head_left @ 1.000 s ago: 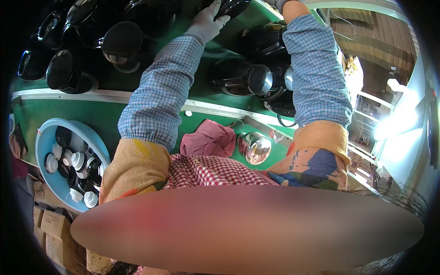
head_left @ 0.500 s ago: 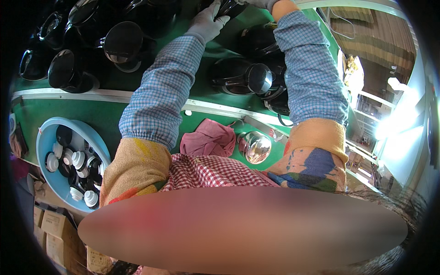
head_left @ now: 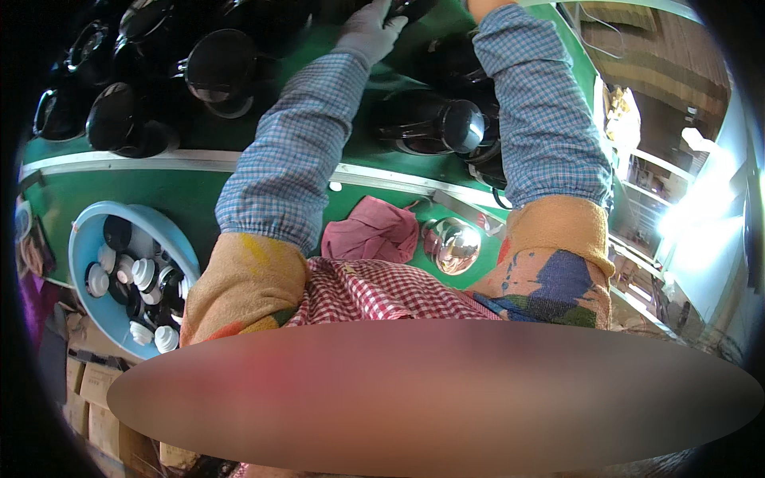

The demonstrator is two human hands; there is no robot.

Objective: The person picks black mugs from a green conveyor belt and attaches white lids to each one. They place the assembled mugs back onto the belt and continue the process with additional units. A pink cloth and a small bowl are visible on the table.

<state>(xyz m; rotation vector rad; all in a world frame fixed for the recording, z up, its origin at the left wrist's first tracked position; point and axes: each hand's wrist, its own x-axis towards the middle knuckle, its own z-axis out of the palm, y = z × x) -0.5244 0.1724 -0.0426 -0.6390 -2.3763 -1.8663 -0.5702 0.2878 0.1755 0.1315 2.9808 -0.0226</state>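
My left hand [head_left: 370,33], in a pale grey glove, is at the upper edge. Its thumb and fingers close on a glossy black jug [head_left: 413,9], mostly cut off by the edge. Only the wrist of my right arm shows [head_left: 484,8]; that hand lies beyond the upper edge. Other glossy black jugs with handles stand around my arms: one [head_left: 414,127] lies between my forearms, and another [head_left: 219,68] is left of my left forearm.
A light blue basin [head_left: 92,307] at left holds several black and white stoppers. On the green bench lie a pink cloth [head_left: 373,231] and a shiny round metal piece [head_left: 452,245]. A metal rail [head_left: 199,159] crosses the bench. Cardboard boxes [head_left: 103,430] are stacked at lower left.
Both hands have moved slightly farther up, and my right hand has passed out of view. The bench and basin have shifted a little to the right in the picture.
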